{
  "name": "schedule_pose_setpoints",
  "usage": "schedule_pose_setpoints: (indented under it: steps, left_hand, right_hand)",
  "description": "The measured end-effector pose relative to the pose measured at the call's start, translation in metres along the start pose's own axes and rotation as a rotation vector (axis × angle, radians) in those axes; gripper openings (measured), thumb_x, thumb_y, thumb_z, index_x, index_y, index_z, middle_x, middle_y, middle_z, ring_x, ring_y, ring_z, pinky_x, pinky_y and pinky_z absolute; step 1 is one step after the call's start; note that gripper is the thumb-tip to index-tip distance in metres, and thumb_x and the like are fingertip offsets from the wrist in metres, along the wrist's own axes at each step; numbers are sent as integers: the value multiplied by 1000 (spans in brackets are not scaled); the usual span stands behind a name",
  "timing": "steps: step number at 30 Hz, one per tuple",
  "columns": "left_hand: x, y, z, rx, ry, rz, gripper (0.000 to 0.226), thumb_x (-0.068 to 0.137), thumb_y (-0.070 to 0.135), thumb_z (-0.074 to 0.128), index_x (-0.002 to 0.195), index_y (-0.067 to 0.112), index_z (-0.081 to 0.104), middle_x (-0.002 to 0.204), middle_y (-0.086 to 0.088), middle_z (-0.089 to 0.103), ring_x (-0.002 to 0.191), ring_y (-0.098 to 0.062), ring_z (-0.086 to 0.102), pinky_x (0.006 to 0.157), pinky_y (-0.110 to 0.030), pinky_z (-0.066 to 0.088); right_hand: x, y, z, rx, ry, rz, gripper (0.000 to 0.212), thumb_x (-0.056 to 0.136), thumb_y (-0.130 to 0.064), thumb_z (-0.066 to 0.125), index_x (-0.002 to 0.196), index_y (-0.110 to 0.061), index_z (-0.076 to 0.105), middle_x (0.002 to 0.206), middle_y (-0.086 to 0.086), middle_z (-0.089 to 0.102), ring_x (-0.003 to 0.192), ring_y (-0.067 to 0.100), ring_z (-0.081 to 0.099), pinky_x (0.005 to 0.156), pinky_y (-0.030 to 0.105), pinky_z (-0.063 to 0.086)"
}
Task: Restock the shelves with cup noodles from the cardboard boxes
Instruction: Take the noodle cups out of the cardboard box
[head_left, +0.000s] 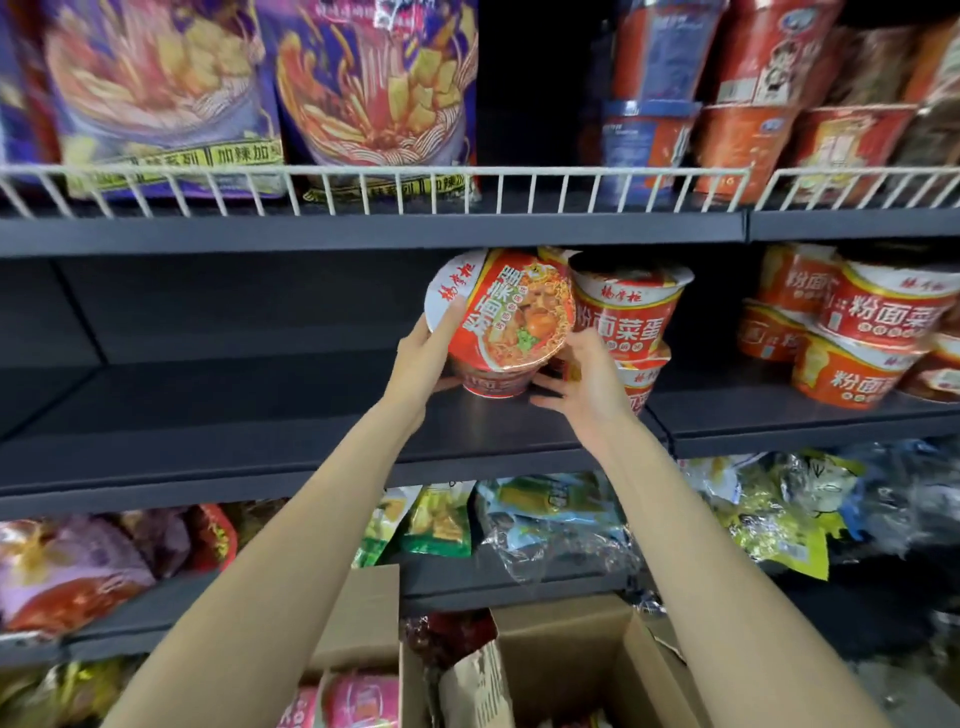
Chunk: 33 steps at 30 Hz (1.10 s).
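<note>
A red and white cup noodle bowl (506, 312) is tilted with its lid facing me, its base resting on the dark middle shelf (234, 415). My left hand (423, 358) grips its left rim. My right hand (587, 384) touches its lower right side, fingers spread. Just right of it stand two stacked bowls of the same kind (631, 306). Further right is another group of the same bowls (857, 332). An open cardboard box (561, 670) sits below, between my forearms, and a second box (358, 644) left of it shows pink cups (343, 701).
The middle shelf's left part is bare. The top shelf has a white wire rail (363, 189), purple noodle bags (166, 93) and red tubs (753, 114). The lower shelf holds snack bags (550, 514).
</note>
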<state>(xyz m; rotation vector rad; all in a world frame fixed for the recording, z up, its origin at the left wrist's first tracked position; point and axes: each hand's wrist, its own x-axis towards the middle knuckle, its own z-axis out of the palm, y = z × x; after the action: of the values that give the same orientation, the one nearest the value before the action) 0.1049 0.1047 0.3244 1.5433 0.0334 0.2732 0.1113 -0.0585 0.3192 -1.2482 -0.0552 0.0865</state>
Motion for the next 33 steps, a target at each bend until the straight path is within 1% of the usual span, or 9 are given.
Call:
schedule_pose_setpoints:
  steps: [5, 8, 11, 13, 15, 20, 23, 29, 33]
  left_hand:
    - [27, -12, 1, -77, -19, 101, 62, 93, 31, 54, 147, 18, 27, 139, 2, 48, 122, -12, 50, 101, -33, 44]
    - [40, -25, 8, 61, -74, 158, 75, 79, 24, 61, 147, 21, 29, 137, 7, 48, 119, -8, 49, 98, -27, 41]
    - [54, -35, 19, 229, -129, 212, 75, 82, 19, 64, 147, 25, 27, 144, 7, 40, 122, -8, 44, 101, -31, 40]
    - [67, -41, 24, 352, -120, 221, 79, 84, 23, 64, 149, 27, 21, 155, 1, 25, 134, -16, 35, 108, -38, 35]
    - [80, -47, 24, 493, -77, 229, 77, 86, 27, 63, 150, 25, 20, 155, -4, 23, 140, -23, 26, 112, -44, 29]
    - [91, -87, 15, 714, 106, 154, 82, 84, 30, 65, 149, 26, 17, 145, -15, 34, 128, -34, 42, 100, -48, 42]
    - [92, -120, 10, 817, 62, 130, 85, 82, 38, 66, 149, 25, 15, 141, -12, 43, 127, -31, 44, 98, -53, 42]
    - [111, -138, 12, 795, -84, 221, 73, 88, 8, 57, 150, 17, 20, 156, -8, 22, 143, -28, 18, 114, -38, 20]
    - [141, -141, 12, 840, -92, 97, 75, 86, 0, 50, 151, 18, 17, 159, 0, 10, 146, -25, 6, 117, -34, 11]
  right_hand:
    - [34, -11, 1, 6, -4, -70, 35, 95, -20, 37, 127, -15, 48, 116, 2, 56, 112, 29, 56, 96, 42, 48]
    - [49, -7, 9, -202, -66, -184, 41, 96, -13, 37, 136, -15, 45, 119, 0, 56, 115, 21, 53, 97, 34, 45]
    - [69, 10, 16, -538, -83, -249, 52, 94, -13, 46, 145, -19, 37, 153, 0, 29, 139, 21, 31, 111, 43, 32]
    - [84, 18, 18, -809, -102, -283, 56, 95, -16, 50, 148, -21, 33, 160, -2, 5, 146, 22, 13, 117, 46, 22]
    - [95, 27, 16, -1013, -109, -351, 60, 95, -20, 52, 150, -20, 27, 160, -2, -3, 147, 24, 6, 119, 46, 17]
    - [101, 64, -3, -1357, 58, -513, 62, 93, -25, 55, 148, -20, 26, 156, 11, 16, 138, 31, 29, 112, 41, 31]
    - [107, 89, -10, -1727, -15, -610, 69, 93, -30, 54, 151, -22, 16, 157, 18, -4, 136, 36, 28, 108, 44, 35]
    - [141, 105, -5, -1876, -37, -559, 71, 98, -36, 45, 153, -27, 2, 154, 15, -28, 146, 35, 3, 116, 50, 18]
    - [165, 96, -1, -2097, -27, -439, 78, 97, -34, 46, 152, -27, -10, 152, 18, -32, 144, 37, -17, 117, 53, 9]
